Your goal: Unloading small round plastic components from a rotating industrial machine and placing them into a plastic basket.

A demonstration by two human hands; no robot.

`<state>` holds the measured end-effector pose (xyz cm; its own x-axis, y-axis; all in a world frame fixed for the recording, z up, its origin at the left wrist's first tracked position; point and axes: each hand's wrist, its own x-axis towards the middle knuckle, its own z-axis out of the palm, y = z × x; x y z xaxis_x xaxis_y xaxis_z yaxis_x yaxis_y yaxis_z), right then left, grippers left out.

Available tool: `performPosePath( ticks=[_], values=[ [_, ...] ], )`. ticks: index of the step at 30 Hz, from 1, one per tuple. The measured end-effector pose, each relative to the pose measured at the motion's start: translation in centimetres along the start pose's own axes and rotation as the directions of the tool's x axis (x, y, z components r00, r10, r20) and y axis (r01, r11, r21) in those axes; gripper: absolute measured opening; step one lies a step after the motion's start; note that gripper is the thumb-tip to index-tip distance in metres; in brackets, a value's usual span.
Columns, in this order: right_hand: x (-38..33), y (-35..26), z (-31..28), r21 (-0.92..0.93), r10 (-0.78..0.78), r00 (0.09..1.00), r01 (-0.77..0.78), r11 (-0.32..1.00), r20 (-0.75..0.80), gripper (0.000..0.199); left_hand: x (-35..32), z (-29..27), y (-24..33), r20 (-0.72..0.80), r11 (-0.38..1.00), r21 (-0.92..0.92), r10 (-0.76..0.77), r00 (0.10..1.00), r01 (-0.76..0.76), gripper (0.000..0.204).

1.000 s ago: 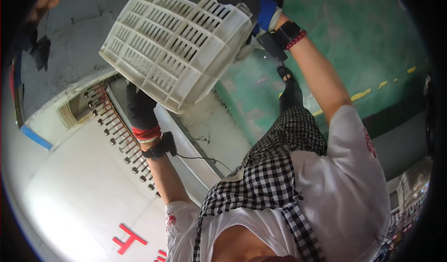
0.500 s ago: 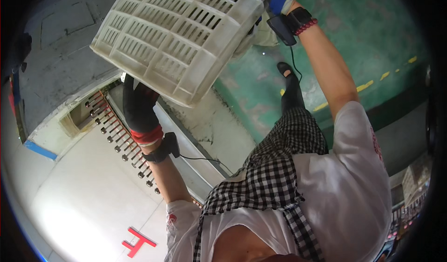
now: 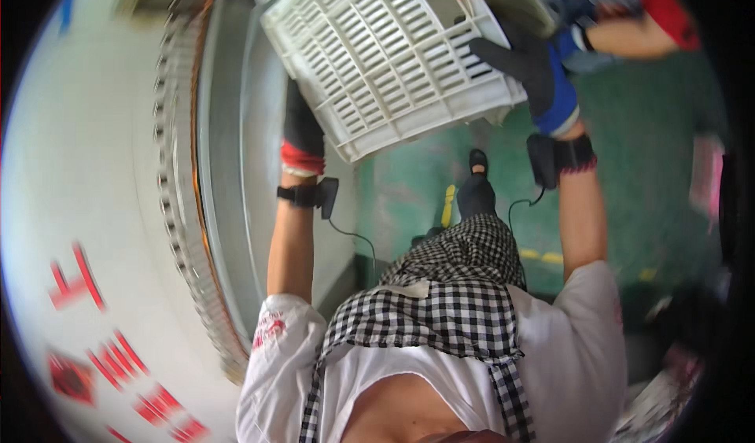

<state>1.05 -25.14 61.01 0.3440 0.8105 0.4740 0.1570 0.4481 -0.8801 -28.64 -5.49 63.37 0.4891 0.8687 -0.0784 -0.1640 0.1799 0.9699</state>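
Right fingers [image 3: 497,54] on crate [image 3: 355,64], co-worker's arm [image 3: 629,38] beside, green floor [image 3: 653,144] below.

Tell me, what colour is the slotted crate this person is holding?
The crate is mostly white; the head view, the only one, shows it best.

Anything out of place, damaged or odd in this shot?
The gloves look mismatched: the left glove has a red cuff, while the right glove is blue toward the wrist. No spill shows, and the white crate has no clear damage.
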Motion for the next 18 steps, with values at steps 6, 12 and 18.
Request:
performPosePath(
  ticks=[6, 12, 18],
  values=[
    [-5.1, -8.9, 29.8, -0.044, 0.1, 0.917, -0.09, 0.995, 0.387, 0.039, -21.2, -27.1, -7.7, -0.035, 0.944, -0.328, 0.033, 0.999, -0.043, 0.064],
    [-12.7, -14.9, 50.4, 0.005, 0.023, 0.753, -0.035, 0.999, 0.657, 0.039, -41.2, -31.4, -9.9, -0.68, 0.931, -0.365, -0.26, 0.686, -0.01, 0.081],
    [-17.9, -14.6, 70.2, 0.244, -0.265, 0.327, 0.104, 0.964, 0.907, 0.077, -48.6, -49.2, -13.8, -0.738, 0.726, -0.581, -0.281, 0.614, -0.367, 0.066]
  ],
)
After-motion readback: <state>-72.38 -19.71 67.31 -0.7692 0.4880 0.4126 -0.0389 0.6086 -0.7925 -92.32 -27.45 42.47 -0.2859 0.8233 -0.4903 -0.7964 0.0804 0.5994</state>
